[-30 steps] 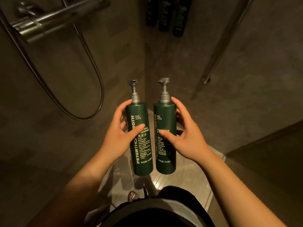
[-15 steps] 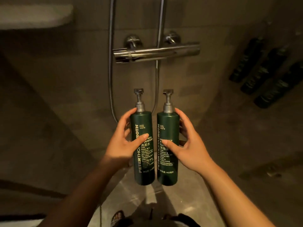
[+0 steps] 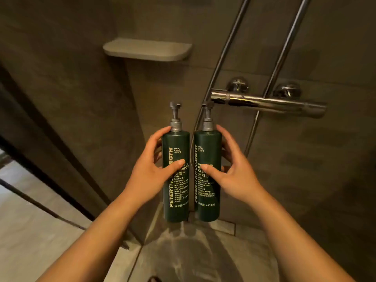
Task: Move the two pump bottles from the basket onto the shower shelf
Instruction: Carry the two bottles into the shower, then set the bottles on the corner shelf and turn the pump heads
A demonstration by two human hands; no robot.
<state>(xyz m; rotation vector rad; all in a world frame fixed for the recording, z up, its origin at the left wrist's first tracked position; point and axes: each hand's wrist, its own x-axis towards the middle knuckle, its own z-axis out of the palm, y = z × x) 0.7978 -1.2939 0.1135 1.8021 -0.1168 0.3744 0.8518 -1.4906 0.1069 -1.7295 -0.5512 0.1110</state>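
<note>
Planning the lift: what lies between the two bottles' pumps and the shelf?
In the head view, only bare wall tile separates the left bottle and right bottle from the shelf.

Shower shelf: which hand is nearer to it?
Left. The left hand, holding the shampoo bottle, sits below the shower shelf, slightly right of its centre. The right hand, holding the body cleanser bottle, is farther right, under the mixer bar.

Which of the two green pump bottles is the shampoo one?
The shampoo bottle in the left hand: its label reads HAIR CARE. The bottle in the right hand reads SKIN CARE.
</note>
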